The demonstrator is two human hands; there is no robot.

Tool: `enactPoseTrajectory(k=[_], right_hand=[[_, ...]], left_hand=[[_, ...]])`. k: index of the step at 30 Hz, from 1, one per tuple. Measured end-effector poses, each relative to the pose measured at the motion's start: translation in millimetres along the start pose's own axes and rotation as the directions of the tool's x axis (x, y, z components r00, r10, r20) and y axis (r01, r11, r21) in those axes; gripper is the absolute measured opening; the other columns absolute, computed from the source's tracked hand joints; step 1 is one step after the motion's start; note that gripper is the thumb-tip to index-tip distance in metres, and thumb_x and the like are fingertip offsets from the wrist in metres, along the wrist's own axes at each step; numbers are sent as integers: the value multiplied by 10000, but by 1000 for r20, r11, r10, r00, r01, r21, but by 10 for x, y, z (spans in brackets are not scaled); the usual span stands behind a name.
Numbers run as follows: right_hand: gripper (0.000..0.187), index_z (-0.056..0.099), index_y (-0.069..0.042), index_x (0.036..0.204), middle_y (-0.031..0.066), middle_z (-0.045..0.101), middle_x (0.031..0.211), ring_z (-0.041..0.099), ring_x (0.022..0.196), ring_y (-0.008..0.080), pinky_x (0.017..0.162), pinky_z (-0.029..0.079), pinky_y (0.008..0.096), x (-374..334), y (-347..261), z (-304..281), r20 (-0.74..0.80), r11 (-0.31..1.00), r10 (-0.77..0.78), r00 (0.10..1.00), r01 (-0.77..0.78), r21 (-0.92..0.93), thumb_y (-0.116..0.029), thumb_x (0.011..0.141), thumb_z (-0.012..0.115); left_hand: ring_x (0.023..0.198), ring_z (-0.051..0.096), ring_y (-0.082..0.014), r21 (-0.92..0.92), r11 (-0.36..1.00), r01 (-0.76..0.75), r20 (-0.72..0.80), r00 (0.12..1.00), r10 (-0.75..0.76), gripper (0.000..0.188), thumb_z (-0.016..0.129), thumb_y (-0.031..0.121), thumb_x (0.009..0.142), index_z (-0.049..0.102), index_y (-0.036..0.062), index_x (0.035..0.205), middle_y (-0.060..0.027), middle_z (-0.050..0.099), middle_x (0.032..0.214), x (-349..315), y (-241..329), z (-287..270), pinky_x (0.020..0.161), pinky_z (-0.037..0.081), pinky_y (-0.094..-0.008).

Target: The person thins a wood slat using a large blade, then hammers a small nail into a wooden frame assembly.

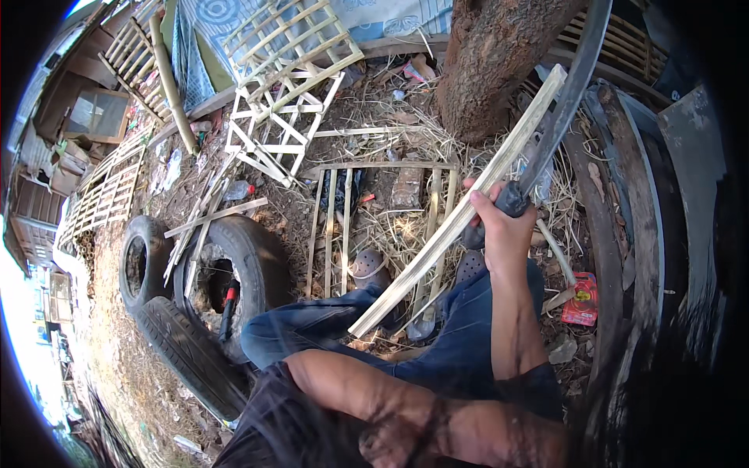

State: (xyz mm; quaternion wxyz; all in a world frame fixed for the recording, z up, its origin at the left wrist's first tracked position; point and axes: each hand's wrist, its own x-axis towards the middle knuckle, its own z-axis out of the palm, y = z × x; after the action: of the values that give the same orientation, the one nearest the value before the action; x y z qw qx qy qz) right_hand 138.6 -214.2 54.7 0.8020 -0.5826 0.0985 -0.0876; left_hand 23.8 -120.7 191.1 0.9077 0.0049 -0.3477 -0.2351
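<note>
In front of my right knee, my right hand (pixel 503 226) is closed around a machete and a long pale bamboo strip together. The machete's black handle (pixel 512 200) shows at the thumb, and its dark curved blade (pixel 573 97) points up and away to the right. Alongside the blade, the bamboo strip (pixel 460 218) slants from over my lap up toward the tree; its lengthwise lines may be several slats lying together. My left forearm (pixel 406 402) is folded across my body toward the right. Stray hair and blur there hide the fingers of my left hand.
A slatted bamboo frame (pixel 382 165) lies on the ground before my feet. Old tires (pixel 253 253) lie at left, with a red-and-black tool (pixel 228 304) in one. Lattice panels (pixel 292 47) lean at the back beside a tree trunk (pixel 488 70). A red package (pixel 580 300) lies at right.
</note>
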Motion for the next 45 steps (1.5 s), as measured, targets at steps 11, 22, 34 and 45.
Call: enactPoseTrajectory(k=[11,22,34,45], right_hand=[[212,463,-58,793,202,695,983,613,648,89,517,479,215,45,-63,-198,-24,991,-127,992,128,27,47,823,645],[187,485,-50,779,194,694,995,626,696,88,543,475,213,24,-81,-181,-37,989,-97,995,101,105,37,837,640],[195,458,-55,829,191,687,1020,595,648,73,533,471,204,46,-60,-278,-74,984,-146,987,153,93,44,851,625],[192,458,-100,873,218,605,1149,602,840,208,696,482,316,51,-157,-248,-197,935,-67,978,131,330,28,851,600]], left_hand=[[878,540,-245,-32,985,169,92,982,-165,339,713,279,821,546,34,985,-108,527,924,-2,-296,-150,771,424,-418],[825,519,-229,-35,964,263,66,963,-261,319,739,260,794,559,49,950,-82,512,861,-160,-380,-285,717,400,-397],[767,497,-211,494,719,489,-212,869,-446,300,768,239,764,573,66,913,-55,496,793,-794,87,-686,659,374,-374],[915,606,-242,425,-600,678,-535,723,437,531,822,256,683,634,-8,1104,-132,627,991,-1361,1375,-569,833,468,-340]])
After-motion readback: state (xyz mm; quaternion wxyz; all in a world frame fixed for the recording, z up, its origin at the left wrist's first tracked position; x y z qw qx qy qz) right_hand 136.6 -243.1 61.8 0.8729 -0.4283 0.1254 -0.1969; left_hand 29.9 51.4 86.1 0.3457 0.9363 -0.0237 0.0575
